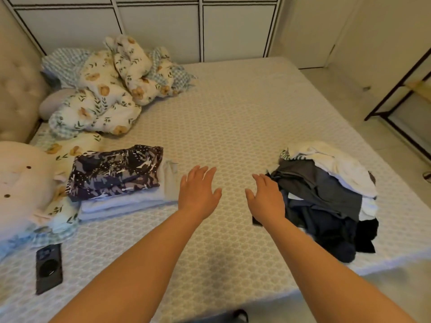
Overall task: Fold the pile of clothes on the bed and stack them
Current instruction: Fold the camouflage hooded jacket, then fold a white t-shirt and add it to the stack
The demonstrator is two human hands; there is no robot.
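Pale honeycomb-patterned bed (233, 117), two bare hands held out over it between folded stack and unfolded pile.

Both hands hover palm-down above the bare middle of the mattress: the left hand (198, 190) has its fingers straight and spread, its grip holding nothing, just right of the folded stack (121, 183); the right hand (265, 197) is likewise flat with fingers loosely together, its grip empty, its far edge at or over the near-left fringe of the pile of clothes (326, 197). That stack, at the left, has a dark navy printed garment on top of pale folded pieces. On the right, dark grey, navy, black and white garments lie heaped in the pile. A crumpled floral duvet (105, 89) lies far left, and a black remote-like device (49, 268) lies near left.
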